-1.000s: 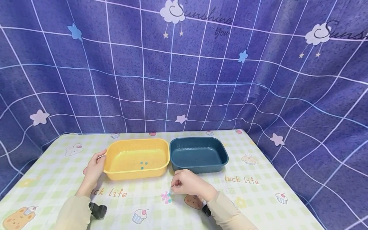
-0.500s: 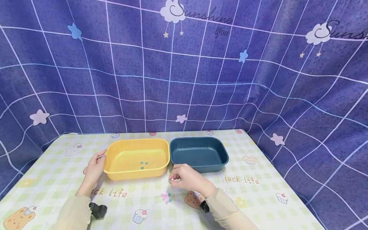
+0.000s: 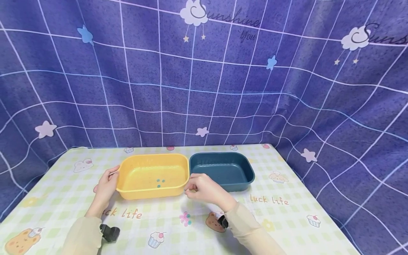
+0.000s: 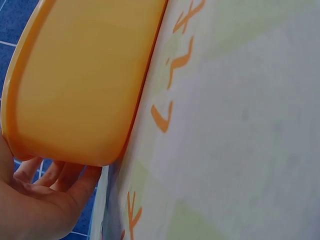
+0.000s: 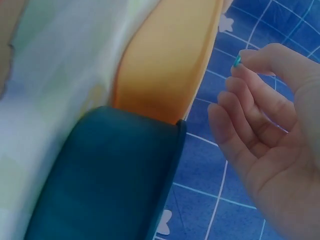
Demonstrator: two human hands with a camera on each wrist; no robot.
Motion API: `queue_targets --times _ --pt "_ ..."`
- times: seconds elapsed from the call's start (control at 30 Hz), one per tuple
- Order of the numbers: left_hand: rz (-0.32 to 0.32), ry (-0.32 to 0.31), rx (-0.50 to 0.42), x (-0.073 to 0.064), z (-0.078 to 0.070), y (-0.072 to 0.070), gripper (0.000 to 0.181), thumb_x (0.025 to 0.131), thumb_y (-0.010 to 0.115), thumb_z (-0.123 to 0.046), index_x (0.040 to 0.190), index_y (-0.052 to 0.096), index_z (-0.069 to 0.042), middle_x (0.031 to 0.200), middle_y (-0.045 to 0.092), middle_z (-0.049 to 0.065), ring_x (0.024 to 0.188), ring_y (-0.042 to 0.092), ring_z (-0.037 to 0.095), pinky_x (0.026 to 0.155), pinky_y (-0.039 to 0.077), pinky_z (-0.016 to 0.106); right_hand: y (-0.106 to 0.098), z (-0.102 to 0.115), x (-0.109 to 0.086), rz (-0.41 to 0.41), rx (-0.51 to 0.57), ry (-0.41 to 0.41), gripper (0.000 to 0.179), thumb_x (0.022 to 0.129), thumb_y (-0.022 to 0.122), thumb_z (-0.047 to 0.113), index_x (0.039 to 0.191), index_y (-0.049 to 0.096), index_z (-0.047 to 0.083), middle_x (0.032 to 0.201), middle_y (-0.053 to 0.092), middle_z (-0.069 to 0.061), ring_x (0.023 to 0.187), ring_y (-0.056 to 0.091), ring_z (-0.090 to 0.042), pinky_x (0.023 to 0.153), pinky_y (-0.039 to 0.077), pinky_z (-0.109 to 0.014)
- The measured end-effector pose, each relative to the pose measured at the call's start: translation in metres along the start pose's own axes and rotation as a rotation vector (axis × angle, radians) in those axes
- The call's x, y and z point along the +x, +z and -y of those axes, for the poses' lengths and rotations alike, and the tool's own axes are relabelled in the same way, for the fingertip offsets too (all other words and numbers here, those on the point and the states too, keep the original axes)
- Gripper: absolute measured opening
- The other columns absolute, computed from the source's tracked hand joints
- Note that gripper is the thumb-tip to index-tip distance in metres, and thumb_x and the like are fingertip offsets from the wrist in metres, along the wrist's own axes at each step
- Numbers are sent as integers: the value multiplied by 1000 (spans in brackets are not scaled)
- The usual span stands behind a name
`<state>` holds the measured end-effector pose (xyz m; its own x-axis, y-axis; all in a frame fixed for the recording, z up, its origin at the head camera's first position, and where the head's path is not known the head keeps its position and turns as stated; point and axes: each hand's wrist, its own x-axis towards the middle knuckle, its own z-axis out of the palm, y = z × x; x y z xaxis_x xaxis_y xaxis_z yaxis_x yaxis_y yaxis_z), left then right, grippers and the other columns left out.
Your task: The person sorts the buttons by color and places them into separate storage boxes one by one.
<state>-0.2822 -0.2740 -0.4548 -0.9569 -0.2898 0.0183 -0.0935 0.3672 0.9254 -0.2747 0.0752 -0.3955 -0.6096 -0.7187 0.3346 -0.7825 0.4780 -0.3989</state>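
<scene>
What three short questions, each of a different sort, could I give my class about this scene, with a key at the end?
1. Count: in the head view, how many small teal pieces can be seen in the yellow tub?
2. Short answer: what does the right hand pinch?
3. True or false, of the left hand: it is touching the dark blue tub.

Key:
1. Three.
2. A single teal piece, seen at the fingertips in the right wrist view.
3. False; it holds the outer end of the yellow tub.
</scene>
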Motion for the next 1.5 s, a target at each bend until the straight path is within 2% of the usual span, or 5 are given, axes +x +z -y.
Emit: queue_targets --times 0.6,0.77,1.1,1.37,1.5 --pt "3 6 0 0 2 0 51 102 27 -32 146 27 -7 138 44 26 95 51 1 72 43 3 -5 9 34 -8 -27 -17 8 82 66 8 84 73 10 82 65 1 73 59 -9 66 45 -9" --pt "0 20 -11 0 2 0 51 102 27 -31 146 27 -7 138 44 26 107 53 15 72 42 2 -1 6 40 -4 -35 -5 8 82 66 9 85 73 9 82 65 0 73 59 -9 66 45 -10" --pt "0 27 -29 -1 3 -1 50 101 29 -30 145 29 -6 138 44 26 87 47 -11 73 41 2 9 -1 52 12 -57 27 8 83 67 11 86 74 10 84 66 2 73 56 -5 68 45 -10" --pt "5 24 -39 -1 1 0 50 102 27 -29 146 27 -7 141 42 24 120 47 28 74 39 0 14 -9 60 22 -75 36 9 83 65 12 86 73 10 83 65 2 73 55 -5 68 44 -10" --pt "0 21 -44 -1 1 -1 50 102 27 -29 146 27 -6 142 41 24 125 44 32 73 37 -1 16 -12 64 23 -81 41 8 83 66 11 85 73 10 82 65 2 72 55 -6 67 44 -9"
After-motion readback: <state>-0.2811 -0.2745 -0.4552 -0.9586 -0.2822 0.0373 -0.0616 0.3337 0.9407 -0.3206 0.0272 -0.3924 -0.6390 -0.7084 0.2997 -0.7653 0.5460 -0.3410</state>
